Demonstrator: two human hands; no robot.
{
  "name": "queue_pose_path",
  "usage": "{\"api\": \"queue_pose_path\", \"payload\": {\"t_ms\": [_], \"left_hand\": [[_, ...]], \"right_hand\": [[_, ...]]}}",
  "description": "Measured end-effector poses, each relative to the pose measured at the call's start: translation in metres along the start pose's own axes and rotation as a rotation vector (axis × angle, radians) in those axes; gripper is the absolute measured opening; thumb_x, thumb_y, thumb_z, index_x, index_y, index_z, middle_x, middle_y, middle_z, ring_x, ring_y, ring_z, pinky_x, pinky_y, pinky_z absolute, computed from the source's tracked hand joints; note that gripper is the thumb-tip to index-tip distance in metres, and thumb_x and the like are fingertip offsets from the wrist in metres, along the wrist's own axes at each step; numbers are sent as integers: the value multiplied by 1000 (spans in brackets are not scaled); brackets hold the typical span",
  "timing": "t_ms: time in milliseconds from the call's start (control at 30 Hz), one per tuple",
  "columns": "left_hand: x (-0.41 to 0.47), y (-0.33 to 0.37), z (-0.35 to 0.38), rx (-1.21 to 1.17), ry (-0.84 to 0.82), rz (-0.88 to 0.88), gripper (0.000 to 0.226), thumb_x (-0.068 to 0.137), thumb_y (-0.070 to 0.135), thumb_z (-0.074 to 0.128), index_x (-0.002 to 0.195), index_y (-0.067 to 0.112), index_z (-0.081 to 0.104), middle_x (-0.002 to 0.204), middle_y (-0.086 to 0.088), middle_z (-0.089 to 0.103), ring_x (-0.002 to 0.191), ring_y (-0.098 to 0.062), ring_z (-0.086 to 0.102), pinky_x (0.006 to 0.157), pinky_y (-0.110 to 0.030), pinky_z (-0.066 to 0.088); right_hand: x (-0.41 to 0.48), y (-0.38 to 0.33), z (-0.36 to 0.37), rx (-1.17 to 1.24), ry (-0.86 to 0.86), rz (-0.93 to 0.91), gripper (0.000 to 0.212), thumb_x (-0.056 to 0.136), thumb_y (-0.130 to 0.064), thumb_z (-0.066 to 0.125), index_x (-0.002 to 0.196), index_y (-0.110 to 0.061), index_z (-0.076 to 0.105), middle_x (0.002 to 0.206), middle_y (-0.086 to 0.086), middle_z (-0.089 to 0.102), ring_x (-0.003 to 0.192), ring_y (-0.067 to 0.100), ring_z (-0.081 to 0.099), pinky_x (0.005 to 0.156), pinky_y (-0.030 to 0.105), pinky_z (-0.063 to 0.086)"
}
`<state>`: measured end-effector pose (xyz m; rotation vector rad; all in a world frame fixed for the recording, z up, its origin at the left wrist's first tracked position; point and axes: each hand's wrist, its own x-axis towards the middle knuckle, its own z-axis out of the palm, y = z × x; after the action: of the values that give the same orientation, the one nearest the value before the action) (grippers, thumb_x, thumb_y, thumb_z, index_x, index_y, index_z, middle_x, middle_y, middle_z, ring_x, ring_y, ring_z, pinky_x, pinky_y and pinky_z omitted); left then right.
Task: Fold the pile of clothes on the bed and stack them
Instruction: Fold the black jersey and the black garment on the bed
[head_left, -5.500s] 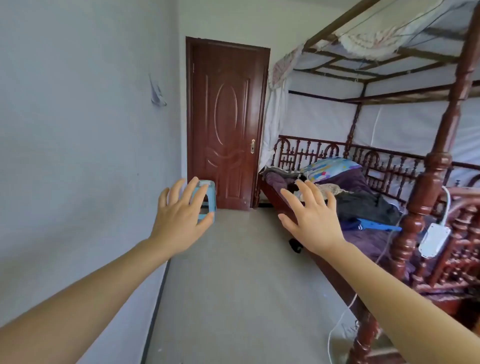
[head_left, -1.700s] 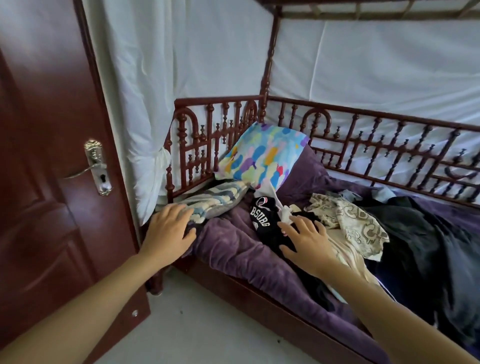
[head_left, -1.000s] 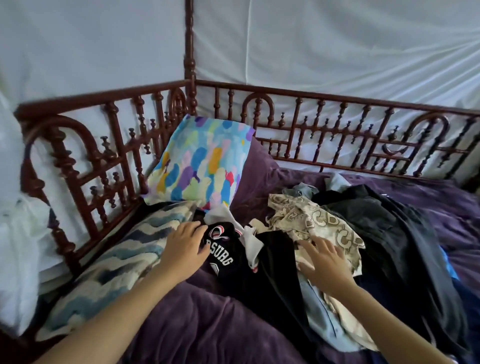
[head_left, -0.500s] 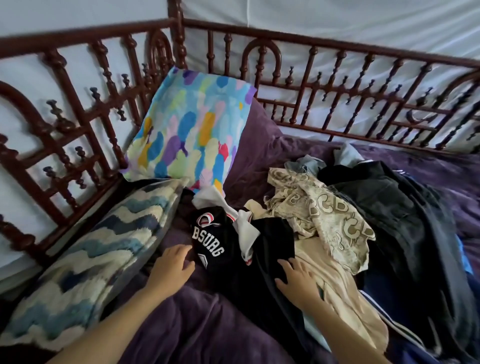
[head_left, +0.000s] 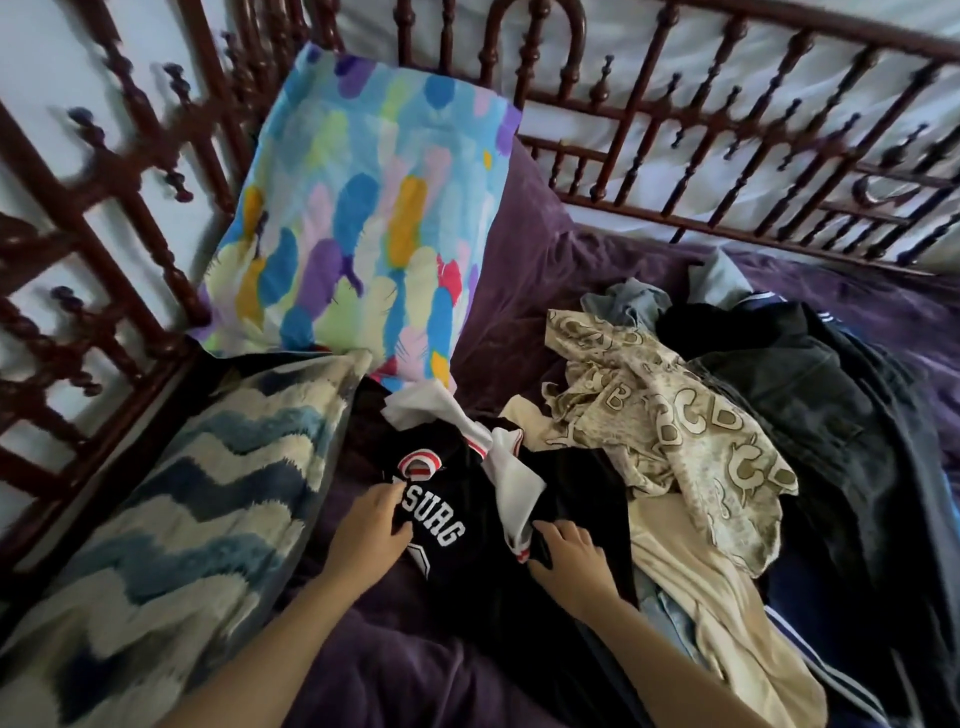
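Observation:
A pile of clothes lies on the purple bedspread (head_left: 540, 270). At its near left is a black jersey (head_left: 467, 519) with white lettering and red-and-white trim. My left hand (head_left: 371, 530) pinches the jersey's left edge by the lettering. My right hand (head_left: 569, 553) grips the black fabric just right of the white sleeve. Beside them lie a beige letter-print garment (head_left: 691, 441), a cream garment (head_left: 691, 582) and dark clothes (head_left: 831, 415) to the right.
A colourful feather-print pillow (head_left: 363, 208) leans on the carved wooden bed rail (head_left: 675, 104). A blue-and-cream zigzag pillow (head_left: 171, 509) lies at the left, close to my left arm. White netting hangs behind the rail.
I walked from the doorway to the bed and leaned in. Both hands, which were lying flat by the pile, have now closed on the black jersey.

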<state>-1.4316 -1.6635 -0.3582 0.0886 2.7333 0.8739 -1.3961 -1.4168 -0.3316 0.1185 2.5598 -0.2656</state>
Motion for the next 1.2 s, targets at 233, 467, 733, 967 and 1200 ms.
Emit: {"api": "queue_pose_path", "payload": {"t_ms": [233, 467, 733, 967, 1200], "left_hand": [[54, -2, 7, 37, -16, -20, 66, 86, 22, 64, 143, 9, 33, 144, -12, 37, 130, -29, 37, 102, -36, 38], [93, 15, 22, 84, -73, 16, 62, 88, 30, 61, 142, 13, 35, 141, -5, 43, 128, -25, 40, 100, -34, 39], [68, 5, 26, -96, -118, -206, 37, 92, 17, 55, 127, 6, 55, 110, -11, 64, 103, -24, 60, 84, -31, 46], [19, -5, 15, -239, -23, -301, 33, 89, 11, 59, 120, -1, 59, 111, -18, 66, 101, -28, 62, 83, -29, 44], [-16, 26, -31, -316, 135, -192, 36, 89, 6, 59, 123, -4, 57, 112, -21, 64, 102, -32, 60, 85, -30, 43]], "right_hand": [[37, -15, 28, 49, -126, 48, 60, 94, -37, 47, 146, -30, 19, 146, 4, 27, 135, 25, 29, 105, 37, 33], [63, -9, 33, 89, -101, 98, 62, 94, -37, 47, 147, -28, 17, 146, 6, 27, 133, 26, 32, 103, 36, 35], [67, -16, 42, 145, -122, 107, 61, 94, -33, 49, 147, -27, 19, 146, 6, 27, 132, 26, 33, 103, 36, 35], [38, -30, 47, 168, -102, 63, 64, 93, -34, 49, 147, -27, 17, 148, 5, 25, 134, 25, 31, 105, 36, 35], [6, -61, 19, 216, 99, -118, 68, 90, -34, 52, 148, -24, 18, 150, 3, 24, 136, 24, 28, 108, 36, 32]]}}
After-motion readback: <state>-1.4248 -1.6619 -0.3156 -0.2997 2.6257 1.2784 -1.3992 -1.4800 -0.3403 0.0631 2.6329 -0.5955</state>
